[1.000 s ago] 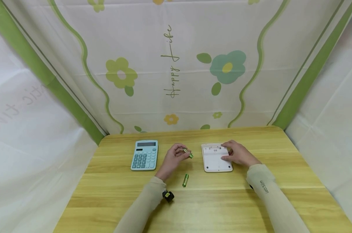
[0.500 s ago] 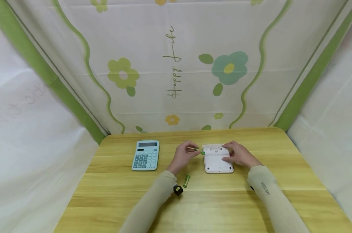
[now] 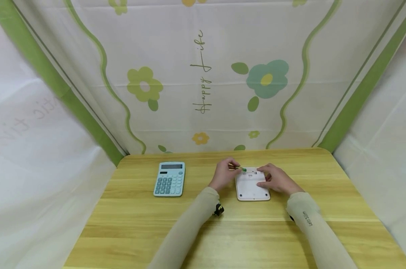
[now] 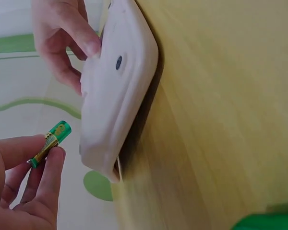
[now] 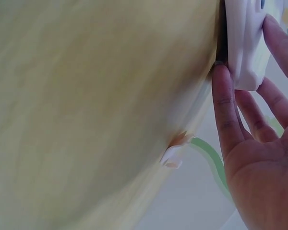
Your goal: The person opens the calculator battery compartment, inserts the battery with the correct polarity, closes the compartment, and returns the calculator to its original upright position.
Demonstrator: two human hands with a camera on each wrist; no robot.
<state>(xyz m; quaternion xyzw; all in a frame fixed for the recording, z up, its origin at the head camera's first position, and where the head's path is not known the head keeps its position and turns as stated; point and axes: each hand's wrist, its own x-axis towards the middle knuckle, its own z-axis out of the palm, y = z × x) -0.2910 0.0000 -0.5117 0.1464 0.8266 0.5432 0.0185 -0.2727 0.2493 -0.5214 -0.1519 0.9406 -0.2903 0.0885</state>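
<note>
Your left hand [image 3: 223, 175] pinches one green-and-gold battery [image 4: 52, 142] between thumb and fingers; your right hand [image 3: 279, 180] grips the right side of a white device [image 3: 252, 189], thumb on its back and fingers at its edge. Battery location: above the far left part of the device; the left wrist view shows a gap between the two. Its long axis runs roughly left to right, dipping slightly toward you at its right end. That free green end points away from your left fingers, toward the device's battery compartment [image 3: 251, 172].

The device lies back side up on the table [image 3: 122, 231], its long axis running away from you. The compartment is uncovered and sits along the far edge; a small dark detail shows at its right end, but the interior is too small to read fully. Dark round feet [image 3: 241, 195] mark the near corners.

Your left forearm slants up and to the right, a black wrist camera [image 3: 218, 209] at its cuff. Your right forearm slants up and to the left.

A light blue calculator [image 3: 169, 180] rests keys up, well left of your hands, its display [image 3: 171, 166] at the far end.
</note>
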